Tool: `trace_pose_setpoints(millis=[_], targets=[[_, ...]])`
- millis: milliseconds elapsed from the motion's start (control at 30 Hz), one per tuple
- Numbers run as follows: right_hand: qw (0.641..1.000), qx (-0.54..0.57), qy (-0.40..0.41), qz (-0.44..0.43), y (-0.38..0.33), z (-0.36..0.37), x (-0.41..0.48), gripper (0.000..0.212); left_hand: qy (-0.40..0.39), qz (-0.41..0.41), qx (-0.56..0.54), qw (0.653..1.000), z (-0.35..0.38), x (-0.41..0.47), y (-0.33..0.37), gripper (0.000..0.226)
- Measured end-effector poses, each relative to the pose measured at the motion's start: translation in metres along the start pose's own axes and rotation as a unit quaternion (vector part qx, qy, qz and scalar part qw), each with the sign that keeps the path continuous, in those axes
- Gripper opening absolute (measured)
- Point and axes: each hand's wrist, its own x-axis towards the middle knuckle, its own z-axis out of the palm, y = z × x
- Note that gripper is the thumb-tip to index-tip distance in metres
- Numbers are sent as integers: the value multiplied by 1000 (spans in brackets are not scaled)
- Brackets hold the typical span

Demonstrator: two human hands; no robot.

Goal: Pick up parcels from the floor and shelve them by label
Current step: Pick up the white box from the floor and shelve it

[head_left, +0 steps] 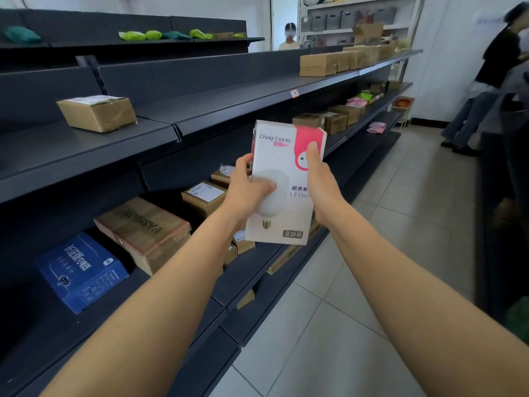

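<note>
Two hands, left hand (248,188) and right hand (320,179), clasp one upright white-and-pink bulb box (286,181) by its side edges, printed "LED", held in the open aisle before dark shelving (229,104). Below-left: brown carton (143,227) marked "FASHION"; blue box (81,272).

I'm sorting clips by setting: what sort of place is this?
Probably a parcel pickup or storage room: long dark metal shelving lines the aisle, labelled cardboard parcels sit on the tiers, and both hands hold an LED bulb box to shelve.
</note>
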Motion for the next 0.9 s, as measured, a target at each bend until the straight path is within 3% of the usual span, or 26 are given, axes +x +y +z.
trace_pose_setpoints(millis=[100, 267, 367, 467, 567, 733, 833, 900], targets=[[1000, 23, 5, 6, 1, -1, 0, 73, 20, -22, -49, 998, 1, -1, 6, 44], [997, 47, 9, 62, 2, -6, 0, 83, 53, -114, -56, 990, 1, 1, 15, 72], [997, 23, 10, 72, -1, -5, 6, 89, 65, -125, -65, 988, 1, 1, 9, 57], [997, 19, 22, 67, 0, -6, 7, 60, 18, -114, -75, 990, 2, -3, 9, 32], [995, 44, 38, 81, 5, -7, 8, 28, 16, -111, -108, 988, 3, -4, 13, 29], [994, 72, 44, 76, 12, -7, 7, 21, 50, -102, -90, 989, 3, -5, 14, 18], [996, 68, 19, 58, 12, -8, 3, 24, 50, -80, -91, 991, 3, -4, 15, 46], [996, 67, -2, 54, 10, -8, 2, 38, 35, -80, -95, 992, 3, -4, 17, 72]])
